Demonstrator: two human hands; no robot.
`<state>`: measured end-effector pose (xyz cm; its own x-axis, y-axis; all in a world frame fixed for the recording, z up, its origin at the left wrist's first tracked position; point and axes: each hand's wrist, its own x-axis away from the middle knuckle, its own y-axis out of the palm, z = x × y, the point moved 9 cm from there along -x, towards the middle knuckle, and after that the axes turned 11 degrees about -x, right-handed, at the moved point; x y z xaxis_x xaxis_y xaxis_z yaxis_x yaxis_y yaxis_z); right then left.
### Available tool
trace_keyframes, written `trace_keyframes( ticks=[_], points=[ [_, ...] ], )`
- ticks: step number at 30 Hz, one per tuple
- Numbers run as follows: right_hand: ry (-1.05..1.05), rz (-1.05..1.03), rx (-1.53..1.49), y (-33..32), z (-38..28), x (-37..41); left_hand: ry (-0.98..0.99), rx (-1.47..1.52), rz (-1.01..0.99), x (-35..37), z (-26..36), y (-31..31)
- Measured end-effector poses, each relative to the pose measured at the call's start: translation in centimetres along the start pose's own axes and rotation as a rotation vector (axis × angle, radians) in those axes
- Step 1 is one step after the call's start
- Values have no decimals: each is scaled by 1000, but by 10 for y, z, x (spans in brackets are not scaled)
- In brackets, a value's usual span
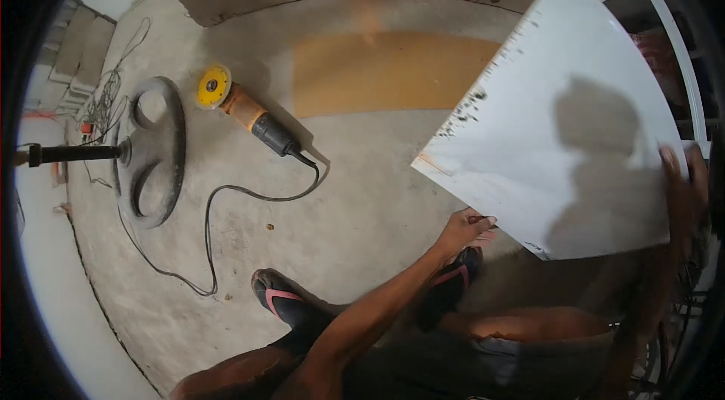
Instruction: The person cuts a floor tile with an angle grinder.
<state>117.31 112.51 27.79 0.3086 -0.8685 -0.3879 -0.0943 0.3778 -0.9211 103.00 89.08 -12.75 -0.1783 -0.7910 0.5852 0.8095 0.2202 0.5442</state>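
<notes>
A bare concrete floor (362,196) fills the view, seen from above through a wide, curved lens. The biggest thing on show is a large white panel (544,136), flat and thin like a tile or board. It is held up off the floor at the right, tilted, with dark speckles along its upper left edge.

Behind it, flat on the floor, lies a rectangular orange-brown sheet (377,72). A white metal frame (676,30) shows past the panel's top right corner.

At the left lies a dark round plate (177,143) with curved openings cut through it, and a black handle (72,152) pokes in from the left edge to meet it. Just beside the plate is an angle grinder (249,113) with a yellow disc (214,86). Its black cable (226,192) loops across the floor towards the person's feet. Thin loose wires (106,98) trail near the far left wall.

Near the bottom, two feet wear black sandals with pink straps, one (283,302) plainly seen and the other (453,279) partly under the panel.

The left hand (464,228) reaches up and grips the panel's lower left edge, fingers curled around it. The right hand (680,173) is at the panel's right edge. It is dark and blurred there, so it seems to be holding the edge, but the grip itself cannot be made out.
</notes>
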Motion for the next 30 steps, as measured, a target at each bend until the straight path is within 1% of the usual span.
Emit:
trace_keyframes(
  ticks=[2,4,5,6,7,8,9,10,11,12,13,14,17,20,21,24,25,26,28,30],
  points=[
    [118,102,174,-32,21,28,-1,-52,-56,-8,4,4],
    [170,169,113,-57,42,54,26,-389,-169,-9,23,-7],
    [202,153,26,-63,55,63,38,-556,-224,-9,35,-18],
    [235,140,-61,-70,68,72,-10,-472,-229,-18,39,-46],
    [226,164,-50,-80,61,81,141,-656,-152,-21,72,-79],
    [238,165,-7,-83,56,88,329,-755,148,-11,119,-123],
    [250,166,35,-87,51,94,537,-975,576,18,172,-164],
    [280,142,108,-87,48,98,607,-980,896,49,207,-200],
    [311,119,184,-89,45,102,650,-1046,1118,60,225,-244],
    [341,95,258,-90,43,106,499,-989,1221,73,237,-276],
    [370,71,332,-91,43,110,381,-1136,1324,82,248,-292],
    [311,76,303,-89,46,115,259,-1281,1424,90,256,-302],
    [122,105,201,-81,67,132,-82,-1266,1384,85,249,-330],
    [58,311,-88,-68,70,154,-196,-1343,1303,74,243,-332],
    [49,287,-126,-62,72,159,-182,-1352,1273,71,245,-332],
    [0,221,-133,-57,72,162,-259,-1432,1266,73,246,-330],
    [-39,269,-116,-55,69,166,-286,-1412,1280,76,249,-333],
    [76,216,-128,-52,81,171,-326,-1381,1252,77,249,-337],
    [308,102,-129,-47,100,182,-259,-1403,1129,70,248,-350],
    [384,123,-160,-41,98,187,-215,-1374,983,65,244,-354]
  ],
)
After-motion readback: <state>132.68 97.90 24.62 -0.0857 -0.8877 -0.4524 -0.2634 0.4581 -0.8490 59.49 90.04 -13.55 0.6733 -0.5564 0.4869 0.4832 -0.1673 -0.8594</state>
